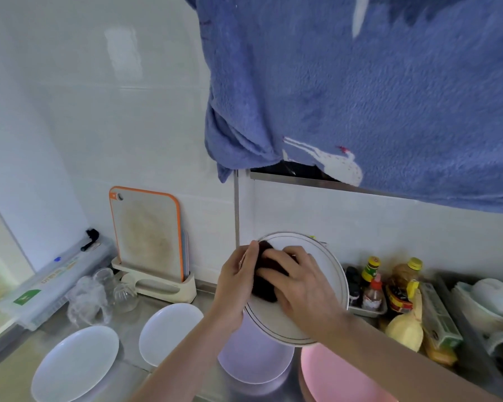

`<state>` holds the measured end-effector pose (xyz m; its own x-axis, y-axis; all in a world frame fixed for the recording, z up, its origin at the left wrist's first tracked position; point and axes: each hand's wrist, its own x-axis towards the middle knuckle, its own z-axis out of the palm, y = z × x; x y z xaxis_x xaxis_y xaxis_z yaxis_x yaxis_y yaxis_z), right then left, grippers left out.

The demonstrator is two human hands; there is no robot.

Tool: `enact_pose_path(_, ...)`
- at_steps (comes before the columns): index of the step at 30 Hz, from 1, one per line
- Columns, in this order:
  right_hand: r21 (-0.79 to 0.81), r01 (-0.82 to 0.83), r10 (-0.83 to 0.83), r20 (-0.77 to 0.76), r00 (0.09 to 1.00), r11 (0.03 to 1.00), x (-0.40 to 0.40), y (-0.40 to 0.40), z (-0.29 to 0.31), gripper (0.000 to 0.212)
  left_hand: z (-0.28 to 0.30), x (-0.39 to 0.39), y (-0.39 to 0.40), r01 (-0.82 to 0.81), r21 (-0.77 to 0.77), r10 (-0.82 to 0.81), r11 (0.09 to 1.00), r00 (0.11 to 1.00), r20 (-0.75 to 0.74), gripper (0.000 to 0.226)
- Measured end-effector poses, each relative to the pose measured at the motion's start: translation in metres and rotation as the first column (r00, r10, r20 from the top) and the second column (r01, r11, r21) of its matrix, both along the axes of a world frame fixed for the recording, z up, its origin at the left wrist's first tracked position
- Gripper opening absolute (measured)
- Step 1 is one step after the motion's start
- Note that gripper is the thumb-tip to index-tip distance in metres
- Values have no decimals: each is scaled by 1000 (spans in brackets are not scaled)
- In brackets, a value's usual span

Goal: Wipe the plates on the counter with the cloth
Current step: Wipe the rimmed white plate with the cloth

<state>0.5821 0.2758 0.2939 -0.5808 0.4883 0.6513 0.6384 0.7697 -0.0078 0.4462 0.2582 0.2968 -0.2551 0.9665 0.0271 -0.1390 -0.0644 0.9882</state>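
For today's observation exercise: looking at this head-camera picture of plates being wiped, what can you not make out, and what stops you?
- Rimmed plate, head view: its middle is hidden by the cloth and both hands.
- Cloth: the right hand covers much of it; its full shape is unclear.
- Pink plate: cut off by the bottom edge.
- Lilac plate: partly hidden behind the rimmed plate and left hand.
- Bottle labels: too small to read.
- Upper right: the hanging blue towel blocks it.

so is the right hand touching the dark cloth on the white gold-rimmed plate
Touching: the head view shows the right hand pressing its fingers onto the dark cloth.
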Motion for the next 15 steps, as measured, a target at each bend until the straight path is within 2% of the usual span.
enact_pose_path(5,24,218,-218,34,975,976,13,23,14,47,-3,-1,-4,-75,-30,74,997,997,-29,20)
enact_pose_path(9,53,309,-313,105,944,949,37,19,11,51,-2,-8,0,-113,-78,111,990,993,-31,14)
enact_pose_path(12,-9,248,-245,139,959,969,53,-6,4,50,-1,-14,2,-102,-104,99,989,995,-33,18)
enact_pose_path(15,-142,50,-31,134,990,989,53,-34,-10,47,-6,-17,7,-75,-141,76,987,997,0,27)
